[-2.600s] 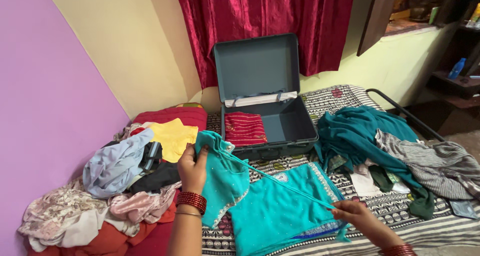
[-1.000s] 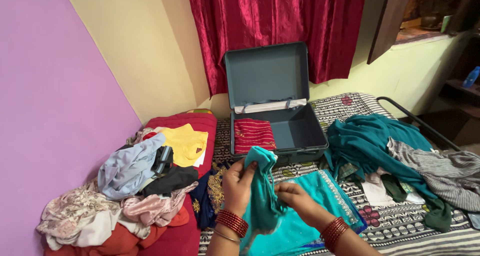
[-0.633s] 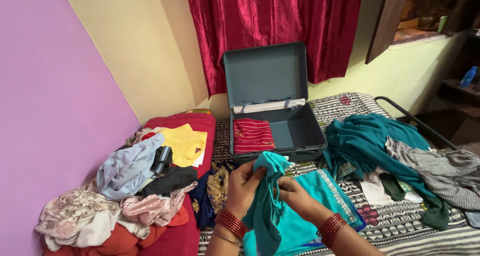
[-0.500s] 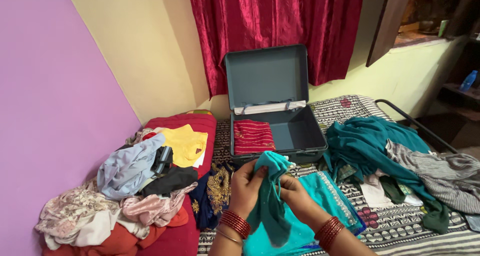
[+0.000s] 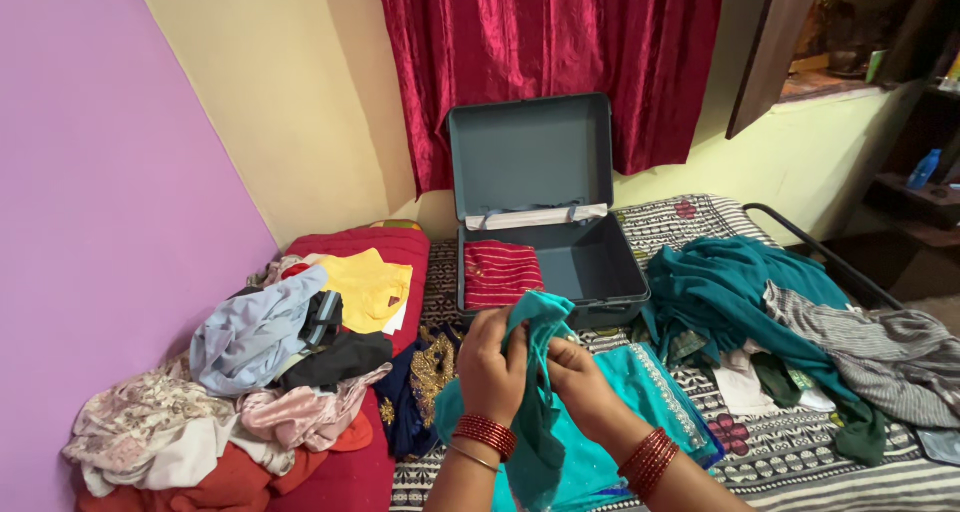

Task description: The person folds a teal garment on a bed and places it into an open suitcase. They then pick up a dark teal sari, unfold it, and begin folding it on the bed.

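Since a couple of seconds ago the small turquoise embroidered blouse (image 5: 538, 372) has gone from being stretched wide by its string to gathered in a bunch. The left hand (image 5: 492, 364) and right hand (image 5: 580, 380) now sit close together, both pinching its folds above the turquoise fabric (image 5: 640, 392) spread on the bed (image 5: 800, 452). Beyond the hands lies the open grey suitcase (image 5: 545, 222).

Both hands, left (image 5: 492, 360) and right (image 5: 578, 380), raised close together, fingers pinched closed.
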